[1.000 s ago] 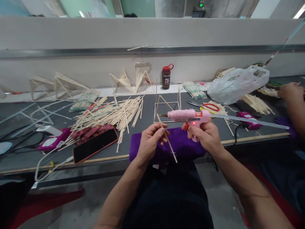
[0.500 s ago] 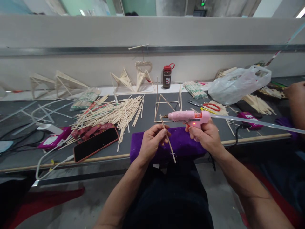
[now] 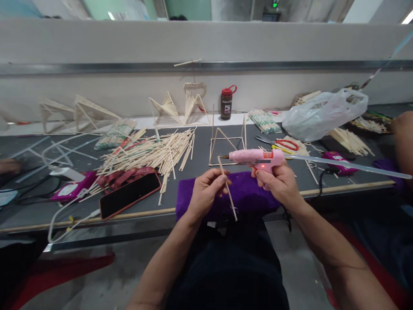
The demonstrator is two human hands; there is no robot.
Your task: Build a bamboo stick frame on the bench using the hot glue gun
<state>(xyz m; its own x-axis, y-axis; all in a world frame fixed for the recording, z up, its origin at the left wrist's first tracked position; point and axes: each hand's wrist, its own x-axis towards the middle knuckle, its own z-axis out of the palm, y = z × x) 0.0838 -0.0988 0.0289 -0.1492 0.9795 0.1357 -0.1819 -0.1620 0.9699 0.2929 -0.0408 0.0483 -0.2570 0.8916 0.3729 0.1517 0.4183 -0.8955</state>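
Between thumb and fingers, my left hand (image 3: 210, 189) pinches a thin wooden stick (image 3: 231, 199), which slants with its top end up and away from me. My right hand (image 3: 280, 183) is wrapped round the handle of a pink glue gun (image 3: 254, 157). The gun's nozzle points left, at or very near the stick's upper end; whether they touch I cannot tell. A long clear glue stick (image 3: 348, 163) sticks out of the gun's back. Just behind stands a frame of wooden sticks (image 3: 226, 140). Under my hands a purple cloth (image 3: 187, 198) lies over the table edge.
A heap of loose sticks (image 3: 174, 148) lies left of the frame, with a phone (image 3: 130, 196) in front. Behind are stick models (image 3: 167, 107) and a dark bottle (image 3: 226, 104). Red-handled pliers (image 3: 287, 144) and a plastic bag (image 3: 322, 114) are at right. Other people's arms show at both sides.
My hands, the stick and the glue gun hold almost the same place. At the far left edge, another person's hand has come into view.
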